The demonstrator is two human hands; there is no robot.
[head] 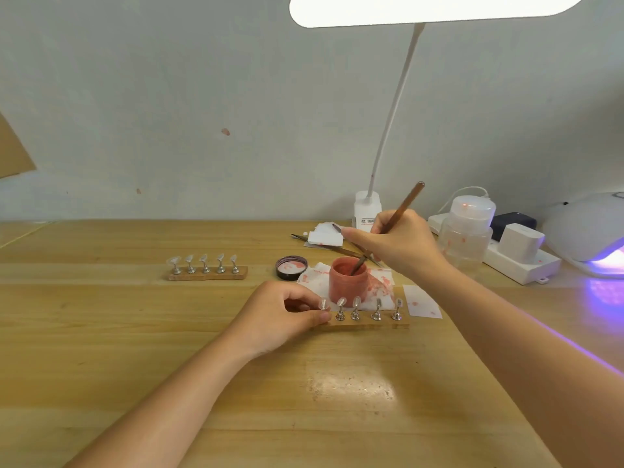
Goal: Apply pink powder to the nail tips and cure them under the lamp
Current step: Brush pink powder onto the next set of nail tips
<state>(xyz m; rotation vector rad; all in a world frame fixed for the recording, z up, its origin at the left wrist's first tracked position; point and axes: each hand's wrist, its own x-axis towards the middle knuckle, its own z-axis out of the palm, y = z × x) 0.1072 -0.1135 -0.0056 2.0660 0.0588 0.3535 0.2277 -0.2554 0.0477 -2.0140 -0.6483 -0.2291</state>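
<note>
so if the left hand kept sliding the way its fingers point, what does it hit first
Probably the leftmost nail tip stand on the near wooden strip; the left hand already has its fingers at that end, pointing right along the row.

No legible text or labels.

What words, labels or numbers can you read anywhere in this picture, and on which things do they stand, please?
None can be read.
White lamp base: a small label with a red mark and dark print, too small and blurred to read.
Powder jar, its lid, the clear bottle, the charger and the curing lamp: no text visible.
</note>
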